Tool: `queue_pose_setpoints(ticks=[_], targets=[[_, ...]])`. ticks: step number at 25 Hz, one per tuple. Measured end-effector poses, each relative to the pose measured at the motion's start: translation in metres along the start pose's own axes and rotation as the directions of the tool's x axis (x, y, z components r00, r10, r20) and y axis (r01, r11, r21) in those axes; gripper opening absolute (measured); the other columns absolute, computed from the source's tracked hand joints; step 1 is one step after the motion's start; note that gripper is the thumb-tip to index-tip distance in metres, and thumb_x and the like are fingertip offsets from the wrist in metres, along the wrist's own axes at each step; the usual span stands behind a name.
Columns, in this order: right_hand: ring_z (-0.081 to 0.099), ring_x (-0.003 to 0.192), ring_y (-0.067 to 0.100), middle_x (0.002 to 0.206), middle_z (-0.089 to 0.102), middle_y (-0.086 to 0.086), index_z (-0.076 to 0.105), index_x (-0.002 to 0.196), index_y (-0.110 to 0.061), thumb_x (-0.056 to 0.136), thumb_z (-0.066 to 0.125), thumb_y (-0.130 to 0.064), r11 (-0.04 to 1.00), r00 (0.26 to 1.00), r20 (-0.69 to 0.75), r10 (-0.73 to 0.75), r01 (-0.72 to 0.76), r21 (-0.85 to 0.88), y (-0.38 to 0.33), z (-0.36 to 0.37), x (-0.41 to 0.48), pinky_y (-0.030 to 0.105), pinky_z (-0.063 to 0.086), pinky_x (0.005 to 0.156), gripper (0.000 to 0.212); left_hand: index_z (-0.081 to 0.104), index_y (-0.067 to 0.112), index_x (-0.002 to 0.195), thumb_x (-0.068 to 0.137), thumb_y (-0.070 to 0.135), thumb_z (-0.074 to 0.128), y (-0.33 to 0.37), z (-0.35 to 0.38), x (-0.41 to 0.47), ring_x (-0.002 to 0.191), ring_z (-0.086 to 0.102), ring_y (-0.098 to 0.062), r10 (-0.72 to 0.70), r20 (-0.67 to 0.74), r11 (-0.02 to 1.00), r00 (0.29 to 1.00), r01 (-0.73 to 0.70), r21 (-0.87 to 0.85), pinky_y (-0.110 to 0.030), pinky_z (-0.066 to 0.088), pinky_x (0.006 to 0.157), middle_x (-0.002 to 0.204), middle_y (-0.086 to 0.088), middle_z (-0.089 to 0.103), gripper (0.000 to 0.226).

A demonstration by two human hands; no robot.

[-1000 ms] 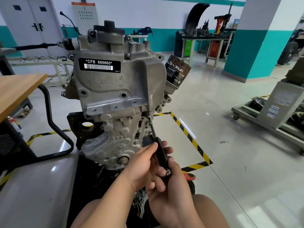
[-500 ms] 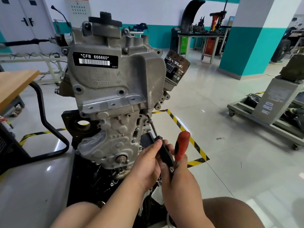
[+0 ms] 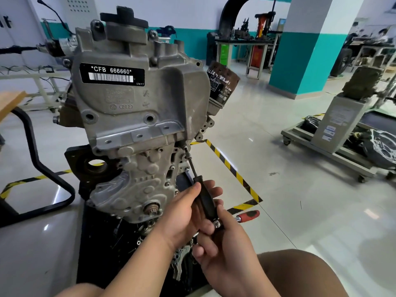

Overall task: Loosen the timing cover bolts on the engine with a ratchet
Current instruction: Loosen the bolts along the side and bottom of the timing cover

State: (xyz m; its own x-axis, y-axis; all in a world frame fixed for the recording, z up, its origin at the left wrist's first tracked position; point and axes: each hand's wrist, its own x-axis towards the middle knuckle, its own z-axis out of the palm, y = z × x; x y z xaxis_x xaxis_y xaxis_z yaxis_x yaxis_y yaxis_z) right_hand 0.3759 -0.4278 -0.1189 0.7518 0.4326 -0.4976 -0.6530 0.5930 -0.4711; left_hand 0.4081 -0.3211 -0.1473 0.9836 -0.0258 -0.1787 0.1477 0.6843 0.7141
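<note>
A grey aluminium engine (image 3: pixel 137 116) stands upright on a black stand, its timing cover facing me. A thin bit reaches up to a bolt (image 3: pixel 185 147) at the cover's right edge. The bit runs down into a black extension handle (image 3: pixel 204 200). My left hand (image 3: pixel 186 213) grips that black handle from the left. My right hand (image 3: pixel 227 245) holds the ratchet head at the handle's lower end. The ratchet's red and black handle (image 3: pixel 249 215) sticks out to the right, almost level.
A dark oil filter (image 3: pixel 221 82) juts from the engine's right side. A black tube frame (image 3: pixel 42 168) and a wooden tabletop (image 3: pixel 10 101) stand at left. Yellow-black floor tape (image 3: pixel 233 172) runs behind my hands. A wheeled cart (image 3: pixel 334 155) with parts stands at right.
The ratchet's red handle swung up to point away from me, then back down to the right. Both hands kept their hold on the tool.
</note>
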Motion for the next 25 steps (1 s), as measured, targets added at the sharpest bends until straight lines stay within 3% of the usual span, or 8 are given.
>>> queue_pose_setpoints(ticks=[4,7,9,11,13,17,19,25], targets=[[0.039,0.034,0.016,0.050,0.048,0.003,0.065,0.090,-0.009,0.098,0.048,-0.035,0.878,0.945,-0.146,-0.292,0.205,-0.432,0.007,-0.009,0.006,0.028,0.040,0.042,0.033,0.066,0.008,0.090,0.081,0.029,0.057,-0.007,0.000,0.005,0.070,0.069,-0.023,0.049,0.013,0.996,0.999,-0.048,-0.076,-0.030,0.057,0.059,0.082,-0.011,0.071,0.024],[0.059,0.059,0.002,0.072,0.062,-0.014,0.049,0.105,-0.034,0.090,0.047,-0.042,0.352,0.787,0.100,-0.609,0.380,-0.855,-0.002,-0.017,0.002,0.015,0.042,0.053,0.017,0.067,0.009,0.083,0.083,0.028,0.057,-0.007,0.003,0.009,0.069,0.069,-0.026,0.065,0.034,0.993,0.997,-0.062,-0.102,-0.031,0.057,0.061,0.078,-0.010,0.069,0.021],[0.058,0.072,-0.002,0.080,0.055,-0.029,0.026,0.117,-0.051,0.081,0.035,-0.058,-0.108,0.745,0.339,-0.574,0.341,-0.934,-0.006,-0.021,-0.003,0.018,0.042,0.059,0.038,0.065,0.008,0.083,0.079,0.032,0.061,-0.006,0.003,0.008,0.070,0.070,-0.023,0.063,0.009,0.996,0.998,-0.062,-0.059,-0.029,0.056,0.061,0.077,-0.010,0.069,0.024],[0.056,0.076,-0.004,0.085,0.049,-0.036,0.014,0.122,-0.059,0.078,0.028,-0.063,-0.278,0.741,0.425,-0.520,0.323,-0.905,-0.007,-0.018,-0.007,0.026,0.044,0.064,0.047,0.061,0.006,0.090,0.077,0.035,0.062,-0.006,0.005,0.007,0.070,0.068,-0.020,0.053,-0.015,0.998,0.998,-0.054,-0.038,-0.028,0.055,0.061,0.076,-0.009,0.067,0.033],[0.060,0.078,-0.002,0.084,0.059,-0.028,0.027,0.120,-0.052,0.080,0.034,-0.059,-0.156,0.737,0.398,-0.546,0.378,-0.913,-0.006,-0.019,-0.003,0.027,0.049,0.068,0.041,0.059,0.007,0.098,0.077,0.037,0.062,-0.006,0.008,0.006,0.077,0.065,-0.020,0.054,-0.029,0.998,0.998,-0.055,-0.037,-0.030,0.055,0.068,0.082,-0.009,0.065,0.037],[0.059,0.057,0.008,0.070,0.065,-0.010,0.059,0.100,-0.031,0.092,0.052,-0.034,0.528,0.839,0.080,-0.539,0.410,-0.744,-0.003,-0.008,-0.002,0.023,0.046,0.054,0.011,0.064,0.008,0.099,0.094,0.038,0.046,-0.008,0.011,0.005,0.080,0.069,-0.022,0.038,-0.041,0.999,0.998,-0.039,-0.031,-0.032,0.055,0.077,0.088,-0.009,0.071,0.035],[0.043,0.037,0.018,0.053,0.053,0.005,0.062,0.088,-0.013,0.096,0.050,-0.031,0.774,0.910,-0.024,-0.414,0.338,-0.536,-0.003,-0.005,-0.002,0.028,0.037,0.042,0.023,0.064,0.009,0.101,0.100,0.033,0.038,-0.009,0.010,0.004,0.082,0.069,-0.023,0.042,0.006,0.999,0.999,-0.042,-0.019,-0.032,0.056,0.076,0.090,-0.010,0.072,0.035],[0.035,0.033,0.020,0.050,0.049,0.009,0.062,0.096,-0.010,0.096,0.049,-0.029,0.818,0.910,-0.041,-0.412,0.350,-0.457,-0.006,-0.006,0.002,0.029,0.037,0.040,0.023,0.068,0.014,0.097,0.088,0.046,0.048,-0.005,-0.002,0.021,0.087,0.068,-0.022,0.020,-0.047,0.999,0.999,-0.022,-0.041,-0.035,0.053,0.081,0.095,-0.009,0.072,0.039]])
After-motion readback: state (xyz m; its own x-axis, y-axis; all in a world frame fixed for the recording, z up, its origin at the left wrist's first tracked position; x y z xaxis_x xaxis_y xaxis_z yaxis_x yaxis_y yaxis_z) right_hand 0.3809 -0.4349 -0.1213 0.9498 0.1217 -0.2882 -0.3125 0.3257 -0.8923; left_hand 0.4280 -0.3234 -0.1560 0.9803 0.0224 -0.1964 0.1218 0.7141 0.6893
